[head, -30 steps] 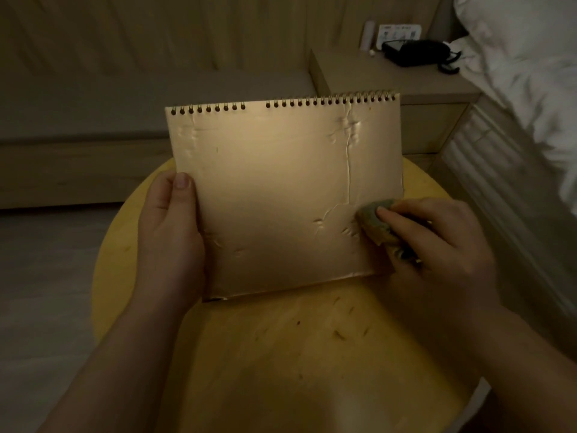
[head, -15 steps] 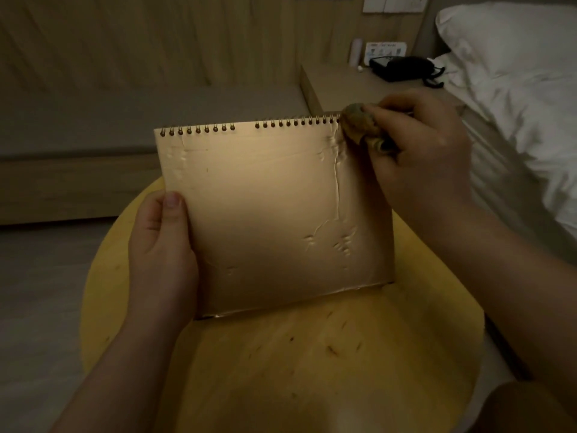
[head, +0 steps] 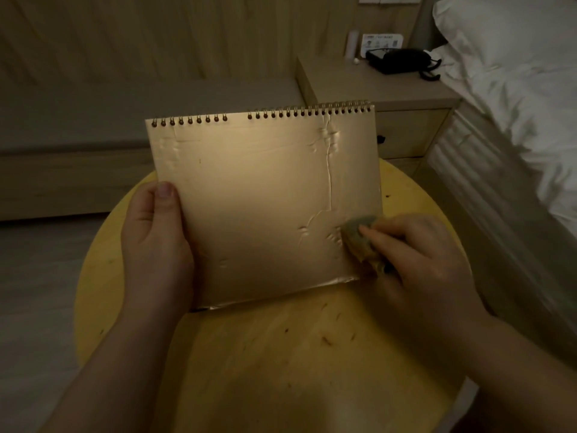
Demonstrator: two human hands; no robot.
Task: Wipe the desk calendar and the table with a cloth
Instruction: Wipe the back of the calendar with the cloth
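Observation:
A gold spiral-bound desk calendar stands upright on the round yellow wooden table, its dented back cover facing me. My left hand grips its left edge, thumb on the front. My right hand holds a small bunched greenish cloth pressed against the cover's lower right corner.
Small dark crumbs are scattered on the tabletop in front of the calendar. A bed with white bedding runs along the right. Behind the calendar stands a bedside cabinet with a black telephone. A low bench lies at the back left.
My right hand with the cloth went up to the calendar's top right corner half a second ago and has now come back down to the lower right corner. The left hand kept its grip.

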